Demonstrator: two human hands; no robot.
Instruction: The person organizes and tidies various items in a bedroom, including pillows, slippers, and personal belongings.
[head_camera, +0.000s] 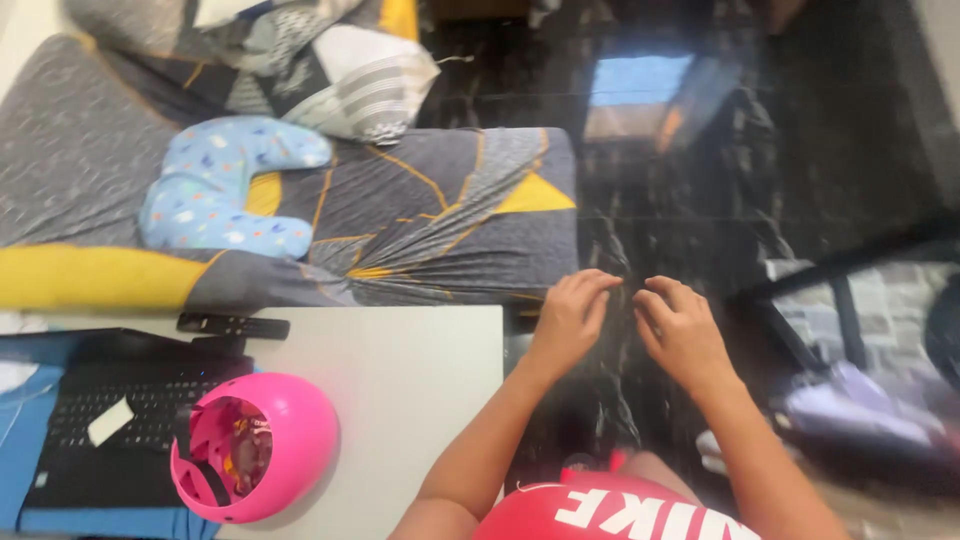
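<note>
Fingertips are meeting over the dark marble floor (680, 180): left hand (572, 318) and right hand (682, 330) are curling narrow, seemingly pinching something too fine to see, beside the white table (420, 370).

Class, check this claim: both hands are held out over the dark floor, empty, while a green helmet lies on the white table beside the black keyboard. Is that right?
Only the colour is wrong. The head view shows the helmet is pink, not green. The rest holds: it lies on the white table beside the black keyboard, and the left hand and right hand are empty over the dark floor.
</note>
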